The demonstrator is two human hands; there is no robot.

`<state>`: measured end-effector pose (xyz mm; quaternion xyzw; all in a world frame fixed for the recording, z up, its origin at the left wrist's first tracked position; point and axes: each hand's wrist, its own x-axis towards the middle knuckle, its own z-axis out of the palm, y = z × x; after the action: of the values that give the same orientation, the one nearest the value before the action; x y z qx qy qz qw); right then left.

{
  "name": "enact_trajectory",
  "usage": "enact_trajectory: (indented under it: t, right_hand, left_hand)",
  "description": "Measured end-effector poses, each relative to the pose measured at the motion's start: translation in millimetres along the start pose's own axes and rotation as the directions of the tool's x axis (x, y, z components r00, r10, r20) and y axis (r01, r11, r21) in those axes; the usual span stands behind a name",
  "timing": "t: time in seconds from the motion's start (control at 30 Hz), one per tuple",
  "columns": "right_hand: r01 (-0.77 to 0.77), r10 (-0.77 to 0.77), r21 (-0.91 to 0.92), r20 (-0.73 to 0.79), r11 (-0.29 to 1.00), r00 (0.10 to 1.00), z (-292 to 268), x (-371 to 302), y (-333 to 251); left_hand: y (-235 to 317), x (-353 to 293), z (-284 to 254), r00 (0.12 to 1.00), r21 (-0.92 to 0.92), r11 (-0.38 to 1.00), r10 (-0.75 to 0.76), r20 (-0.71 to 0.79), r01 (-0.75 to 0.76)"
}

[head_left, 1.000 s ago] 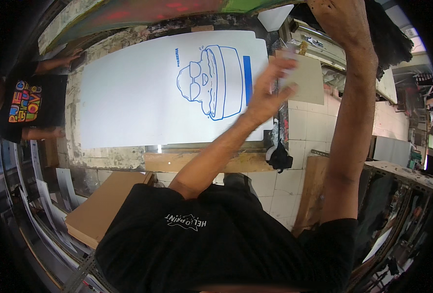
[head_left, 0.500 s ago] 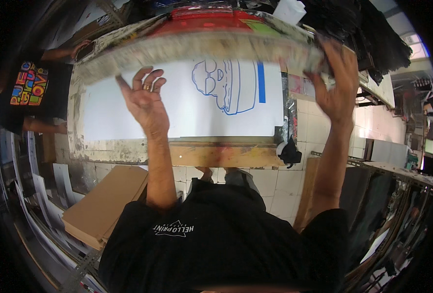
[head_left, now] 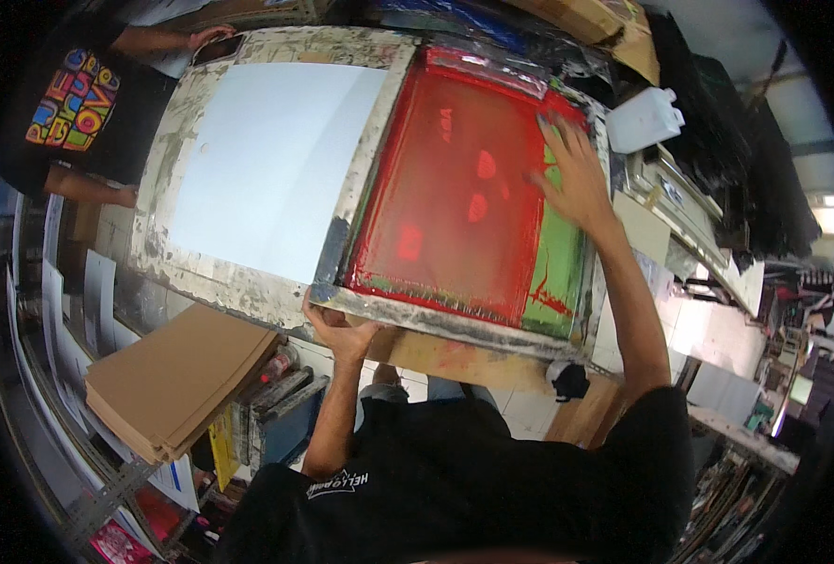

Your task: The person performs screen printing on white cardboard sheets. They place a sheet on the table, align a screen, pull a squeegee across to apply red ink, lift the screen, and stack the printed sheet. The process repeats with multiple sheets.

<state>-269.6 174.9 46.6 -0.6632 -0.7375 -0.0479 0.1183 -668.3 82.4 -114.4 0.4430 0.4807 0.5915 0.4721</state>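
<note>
A screen printing frame [head_left: 426,318] lies flat on the worktable, its mesh [head_left: 436,207] smeared with red ink. Green strips [head_left: 555,254] run along the mesh's right side. My left hand [head_left: 342,331] is closed around the frame's near left corner. Over the upper right of the mesh is my right hand [head_left: 572,169], slightly blurred, fingers spread and holding nothing; whether it touches the ink I cannot tell. A red-smeared bar [head_left: 487,75], perhaps a squeegee, rests across the frame's far end. To the left of the frame lies a blank white sheet [head_left: 276,160].
At the far left a person in a black printed shirt [head_left: 74,103] has one hand [head_left: 212,36] at the worktable's [head_left: 158,230] far corner. A stack of brown cardboard [head_left: 182,376] stands near left. A white plastic jug [head_left: 645,120] sits beyond the frame's right side.
The frame has come down from a raised, blurred position to lie flat, covering the blue-line drawing. My left hand has moved to its near corner. The view has turned.
</note>
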Motion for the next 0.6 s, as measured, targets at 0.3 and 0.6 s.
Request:
enact_trajectory:
  t: [0.3, 0.6]
  right_hand:
    - [0.010, -0.006, -0.115, 0.041, 0.993, 0.999, 130.7, 205.0, 86.1]
    - [-0.032, 0.022, -0.166, -0.066, 0.986, 0.998, 114.0, 154.5, 109.3]
  left_hand:
    - [-30.3, -1.7, -12.3, 0.991, 0.192, 0.973, 0.119, 0.067, -0.130]
    - [-48.5, -0.8, -11.8, 0.982, 0.234, 0.955, 0.173, 0.072, -0.185]
